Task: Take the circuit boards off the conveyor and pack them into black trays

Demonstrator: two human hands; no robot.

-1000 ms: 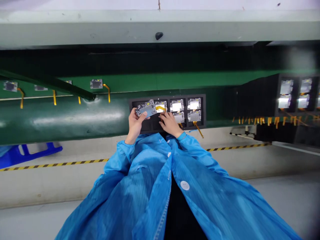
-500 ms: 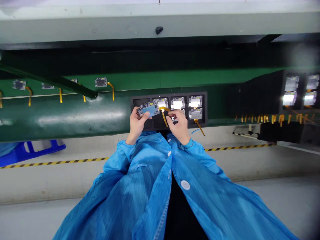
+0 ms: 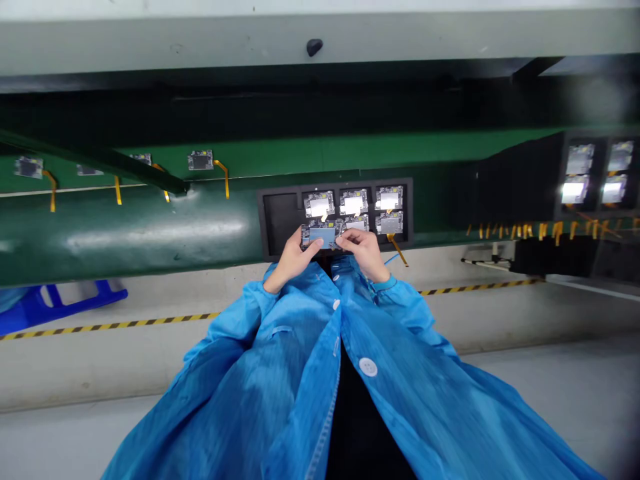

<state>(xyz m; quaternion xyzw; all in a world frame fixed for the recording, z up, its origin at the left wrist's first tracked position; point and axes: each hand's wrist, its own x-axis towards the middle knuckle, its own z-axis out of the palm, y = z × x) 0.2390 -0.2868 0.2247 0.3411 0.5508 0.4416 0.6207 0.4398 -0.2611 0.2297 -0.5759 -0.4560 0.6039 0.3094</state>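
Observation:
A small circuit board with a light-blue pad (image 3: 323, 237) is held level between both hands, over the front of a black compartment tray (image 3: 281, 193). My left hand (image 3: 299, 255) grips its left end, thumb on the blue pad. My right hand (image 3: 364, 251) pinches its right end with the fingertips. Its orange ribbon cable is hidden. Behind it in the tray lie several boards with silvery plates, among them a board (image 3: 319, 205) just behind the held one. From the tray's right front board (image 3: 389, 223), an orange ribbon cable (image 3: 399, 252) hangs over the edge.
Boards with orange ribbons, such as one board (image 3: 201, 160), lie along the green bench (image 3: 270, 157) to the left. More filled black trays (image 3: 603, 205) sit far right. A slanting dark bar (image 3: 145, 175) crosses the left side. A blue stool (image 3: 65, 303) stands lower left.
The held board has moved right and slightly toward me and is now level. My right hand has closed on its right end; its ribbon has gone out of sight.

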